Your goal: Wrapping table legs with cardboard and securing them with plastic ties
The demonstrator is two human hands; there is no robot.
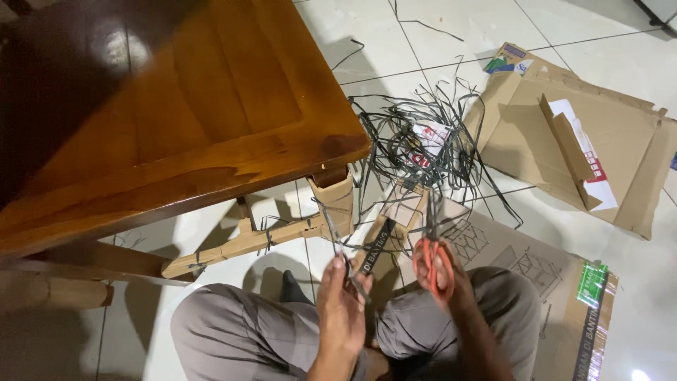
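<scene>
Cutting this close, the scissors (436, 262) could nick the left hand (341, 310), whose grip is pinched shut on a dark strap (337, 236) just beside the blades. The right hand (451, 279) is clamped through the orange handles. Beyond, loose straps (416, 141) tangle on the floor by the table (176, 127).

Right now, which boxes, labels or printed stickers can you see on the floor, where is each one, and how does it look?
Flattened cardboard box: upper right on the tiles, brown, opened out.
White label: on that box, rectangular, with red marks.
Blue and green printed flap: at that box's top left corner.
Cardboard sheet: under the right knee, brown, with line drawings.
Green sticker: on the sheet's right edge, shiny.
</scene>
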